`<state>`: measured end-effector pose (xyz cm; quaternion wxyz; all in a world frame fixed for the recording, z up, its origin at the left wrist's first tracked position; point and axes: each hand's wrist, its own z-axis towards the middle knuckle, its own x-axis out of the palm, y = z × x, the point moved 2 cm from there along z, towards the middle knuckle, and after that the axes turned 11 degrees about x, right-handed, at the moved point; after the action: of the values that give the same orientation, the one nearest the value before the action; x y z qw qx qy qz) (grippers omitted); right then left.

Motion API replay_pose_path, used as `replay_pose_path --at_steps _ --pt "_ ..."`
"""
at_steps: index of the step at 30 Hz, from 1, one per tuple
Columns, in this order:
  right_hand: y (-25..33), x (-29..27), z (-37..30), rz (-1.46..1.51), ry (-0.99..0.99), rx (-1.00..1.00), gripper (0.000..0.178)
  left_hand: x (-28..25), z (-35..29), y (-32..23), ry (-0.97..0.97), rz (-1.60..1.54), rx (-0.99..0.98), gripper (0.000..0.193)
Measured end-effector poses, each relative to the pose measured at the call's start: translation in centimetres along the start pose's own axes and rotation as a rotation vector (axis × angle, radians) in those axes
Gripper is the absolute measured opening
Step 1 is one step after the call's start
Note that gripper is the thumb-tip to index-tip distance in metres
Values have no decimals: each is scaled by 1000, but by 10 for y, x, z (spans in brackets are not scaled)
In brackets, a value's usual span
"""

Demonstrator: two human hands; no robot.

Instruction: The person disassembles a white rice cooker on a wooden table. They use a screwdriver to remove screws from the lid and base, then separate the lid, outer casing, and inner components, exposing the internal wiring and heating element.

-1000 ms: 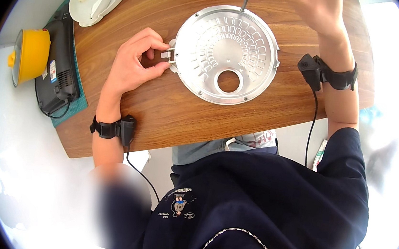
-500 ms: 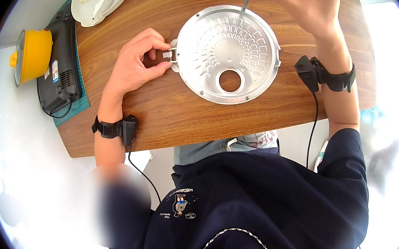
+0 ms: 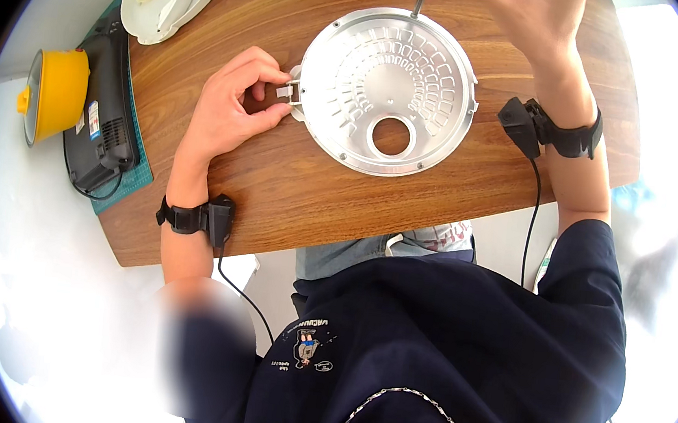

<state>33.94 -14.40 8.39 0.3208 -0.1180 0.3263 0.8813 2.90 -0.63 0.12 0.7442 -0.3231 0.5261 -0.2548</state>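
A round silver metal plate (image 3: pixel 387 94), embossed with rows of small raised shapes and pierced by one round hole, lies on the wooden table. My left hand (image 3: pixel 239 104) pinches the hinge-like bracket (image 3: pixel 288 92) on its left edge between thumb and fingers. At the top of the picture my right hand (image 3: pixel 529 14) grips a screwdriver (image 3: pixel 418 4) with a red and white handle. The screwdriver's shaft points down onto a screw spot at the plate's far rim. Part of the right hand's fingers is cut off by the picture's upper edge.
At the left, a yellow pot-like container (image 3: pixel 60 95) sits beside a black appliance (image 3: pixel 102 123) on a green mat (image 3: pixel 143 176). White round plastic parts (image 3: pixel 172 0) lie at the far left of the table (image 3: pixel 340 203). Cables hang from both wrist straps.
My right hand has shifted slightly, with the screwdriver still at the same place on the rim. The left hand and the plate look nearly unmoved.
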Motion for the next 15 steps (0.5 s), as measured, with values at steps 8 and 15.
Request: replay_pose_path --at_steps 8,15 --pt "26 24 1 470 -58 231 36 0 -2 0 -5 6 -6 27" --pt "-4 19 -4 333 -98 121 39 0 -2 0 -4 6 -4 27"
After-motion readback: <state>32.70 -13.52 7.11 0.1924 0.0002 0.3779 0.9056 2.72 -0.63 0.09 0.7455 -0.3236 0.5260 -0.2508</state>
